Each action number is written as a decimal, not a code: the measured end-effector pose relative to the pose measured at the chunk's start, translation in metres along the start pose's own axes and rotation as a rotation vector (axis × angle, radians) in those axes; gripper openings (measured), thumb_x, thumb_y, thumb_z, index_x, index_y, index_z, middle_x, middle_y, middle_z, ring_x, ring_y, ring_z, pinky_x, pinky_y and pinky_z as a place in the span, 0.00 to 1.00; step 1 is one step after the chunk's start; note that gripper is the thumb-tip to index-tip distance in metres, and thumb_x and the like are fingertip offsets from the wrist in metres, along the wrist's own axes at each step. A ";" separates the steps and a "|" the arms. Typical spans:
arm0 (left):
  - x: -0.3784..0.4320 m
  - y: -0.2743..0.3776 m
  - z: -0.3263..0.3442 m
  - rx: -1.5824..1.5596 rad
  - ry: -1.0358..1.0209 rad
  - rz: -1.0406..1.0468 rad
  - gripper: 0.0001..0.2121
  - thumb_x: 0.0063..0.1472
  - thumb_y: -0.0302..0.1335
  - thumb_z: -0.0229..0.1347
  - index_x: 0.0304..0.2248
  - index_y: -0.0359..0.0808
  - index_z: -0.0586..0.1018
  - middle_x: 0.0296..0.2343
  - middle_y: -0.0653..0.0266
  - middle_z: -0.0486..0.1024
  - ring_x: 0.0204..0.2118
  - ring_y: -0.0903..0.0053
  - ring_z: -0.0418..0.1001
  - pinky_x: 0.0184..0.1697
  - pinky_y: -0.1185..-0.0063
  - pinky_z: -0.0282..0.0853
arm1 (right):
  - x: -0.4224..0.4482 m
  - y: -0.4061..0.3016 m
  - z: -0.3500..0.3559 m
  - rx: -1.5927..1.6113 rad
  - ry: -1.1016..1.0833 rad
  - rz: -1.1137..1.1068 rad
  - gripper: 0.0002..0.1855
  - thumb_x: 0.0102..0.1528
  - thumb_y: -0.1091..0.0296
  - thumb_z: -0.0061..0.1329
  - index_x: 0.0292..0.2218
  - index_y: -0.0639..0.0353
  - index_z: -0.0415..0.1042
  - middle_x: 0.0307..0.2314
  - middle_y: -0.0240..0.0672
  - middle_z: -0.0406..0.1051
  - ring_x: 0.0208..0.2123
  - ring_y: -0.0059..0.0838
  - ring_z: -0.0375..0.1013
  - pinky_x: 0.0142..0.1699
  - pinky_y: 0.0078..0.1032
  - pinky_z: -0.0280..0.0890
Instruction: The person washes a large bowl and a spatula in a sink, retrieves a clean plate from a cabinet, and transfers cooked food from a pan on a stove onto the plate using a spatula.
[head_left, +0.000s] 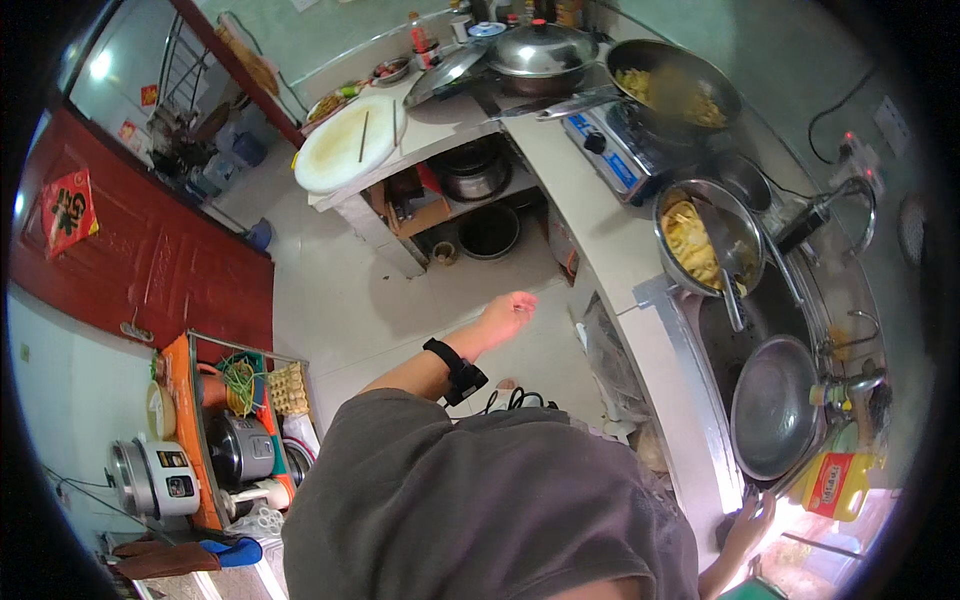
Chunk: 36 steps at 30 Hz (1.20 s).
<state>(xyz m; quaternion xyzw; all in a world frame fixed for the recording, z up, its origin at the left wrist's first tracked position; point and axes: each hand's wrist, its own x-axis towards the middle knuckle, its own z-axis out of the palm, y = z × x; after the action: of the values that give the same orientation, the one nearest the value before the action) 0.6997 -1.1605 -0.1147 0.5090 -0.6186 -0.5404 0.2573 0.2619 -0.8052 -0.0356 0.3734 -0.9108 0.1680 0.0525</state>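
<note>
My left hand (510, 315) hangs over the tiled floor with loosely curled fingers and nothing seen in it; a black strap with a small device circles the wrist. At the lower right, my right hand (752, 523) is by the counter's end, near a dark object and below a large metal wok (775, 409) resting over the sink. Whether it holds anything is unclear. A steel bowl (664, 259) of yellow food with a utensil stands at the sink's far end. Beyond it, a pan (731, 79) of yellowish food sits on a portable gas stove (611, 154).
A round white cutting board (322, 169) bears two chopsticks. A lidded pan (544, 52) stands on the counter (592, 225). A yellow jug (836, 487) is beside the wok. At left are a shelf rack (196, 427), a rice cooker (169, 480) and a red door (150, 255).
</note>
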 end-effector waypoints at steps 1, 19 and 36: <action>0.000 -0.005 -0.009 -0.008 0.015 0.001 0.14 0.48 0.21 0.45 0.38 0.32 0.67 0.32 0.62 0.69 0.33 0.79 0.66 0.36 0.83 0.62 | 0.006 -0.040 -0.008 0.232 -0.107 0.010 0.10 0.46 0.71 0.42 0.31 0.68 0.64 0.28 0.44 0.64 0.32 0.36 0.63 0.38 0.29 0.58; -0.353 -0.148 -0.074 -0.094 1.130 -0.508 0.15 0.46 0.29 0.48 0.36 0.33 0.70 0.30 0.55 0.70 0.33 0.68 0.68 0.37 0.77 0.63 | 0.005 -0.376 0.114 0.509 -0.807 -1.042 0.13 0.48 0.74 0.40 0.37 0.62 0.64 0.47 0.42 0.52 0.40 0.32 0.62 0.39 0.23 0.58; -0.726 -0.161 0.193 -0.858 2.319 -0.692 0.15 0.51 0.29 0.48 0.40 0.37 0.65 0.31 0.66 0.67 0.29 0.78 0.67 0.28 0.80 0.63 | -0.296 -0.466 0.101 0.576 -1.194 -1.955 0.20 0.49 0.74 0.40 0.45 0.59 0.56 0.47 0.45 0.48 0.42 0.34 0.60 0.35 0.22 0.62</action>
<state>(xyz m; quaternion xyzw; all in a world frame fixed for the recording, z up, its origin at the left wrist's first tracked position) 0.8427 -0.4062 -0.1510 0.6896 0.3526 0.0231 0.6321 0.8021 -0.9535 -0.0716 0.9295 -0.0470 0.0545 -0.3617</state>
